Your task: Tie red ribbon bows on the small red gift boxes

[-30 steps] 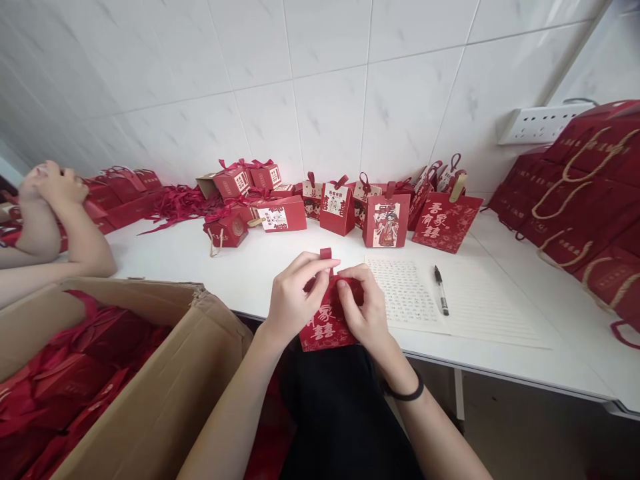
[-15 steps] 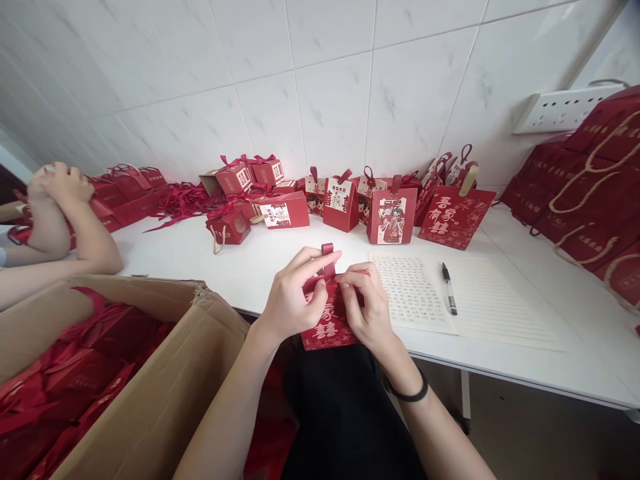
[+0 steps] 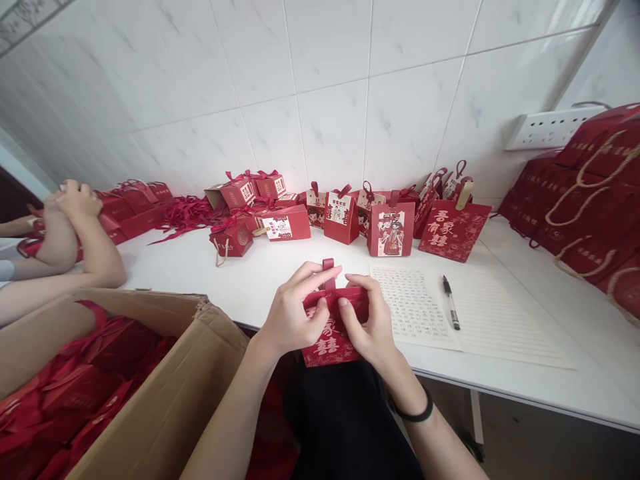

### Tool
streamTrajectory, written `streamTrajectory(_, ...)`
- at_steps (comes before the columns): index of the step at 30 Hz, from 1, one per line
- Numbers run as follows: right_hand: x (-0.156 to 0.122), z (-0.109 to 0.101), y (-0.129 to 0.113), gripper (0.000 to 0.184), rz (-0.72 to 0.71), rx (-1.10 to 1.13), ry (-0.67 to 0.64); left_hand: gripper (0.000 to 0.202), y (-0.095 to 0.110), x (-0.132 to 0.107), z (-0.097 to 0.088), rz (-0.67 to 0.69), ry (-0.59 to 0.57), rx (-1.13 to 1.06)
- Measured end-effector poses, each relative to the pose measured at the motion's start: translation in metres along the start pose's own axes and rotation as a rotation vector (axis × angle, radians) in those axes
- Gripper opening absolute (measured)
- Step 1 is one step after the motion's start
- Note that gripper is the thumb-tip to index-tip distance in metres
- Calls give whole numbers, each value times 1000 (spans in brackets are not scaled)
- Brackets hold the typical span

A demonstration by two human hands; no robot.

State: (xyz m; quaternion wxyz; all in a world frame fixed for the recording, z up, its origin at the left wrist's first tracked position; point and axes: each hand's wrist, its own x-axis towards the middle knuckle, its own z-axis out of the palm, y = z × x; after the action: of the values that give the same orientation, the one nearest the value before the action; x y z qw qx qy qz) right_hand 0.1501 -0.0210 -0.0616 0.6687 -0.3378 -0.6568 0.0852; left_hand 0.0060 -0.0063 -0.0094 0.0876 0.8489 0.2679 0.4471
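Observation:
A red paper gift box (image 3: 326, 350) with pale printed characters and a ribbon loop (image 3: 329, 272) at its top is between my two hands, over my lap at the table edge. My left hand (image 3: 290, 313) grips its left side, the thumb on the front near the top and the index finger reaching across by the ribbon. On the right side, my right hand (image 3: 375, 327) has its thumb against the front and its fingers over the top edge and behind. The fingertips behind the box are partly hidden.
Finished-looking red gift boxes (image 3: 341, 217) stand along the wall. Written paper sheets (image 3: 417, 307) and a pen (image 3: 451, 303) lie at right, with stacked red bags (image 3: 575, 200) beyond. A cardboard box (image 3: 165, 387) of red packages is at left, near another person's arms (image 3: 90, 247).
My right hand has gone from a pinch at the box's top edge to a wider hold, its thumb on the front. The head view has shifted, so the scene sits slightly lower.

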Motion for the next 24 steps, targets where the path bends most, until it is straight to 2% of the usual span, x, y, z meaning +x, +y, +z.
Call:
streamTrajectory(5,3,-1,-3,6,56,41,-23,53,-1,0,-1,5,-28,1)
streamTrajectory(15,4,-1,-5,5,160,60,-36,54,-3,0,-3,-7,-67,-3)
streamTrajectory(24,5,-1,-4,7,185,89,-61,53,-3,1,-5,3,-88,-5)
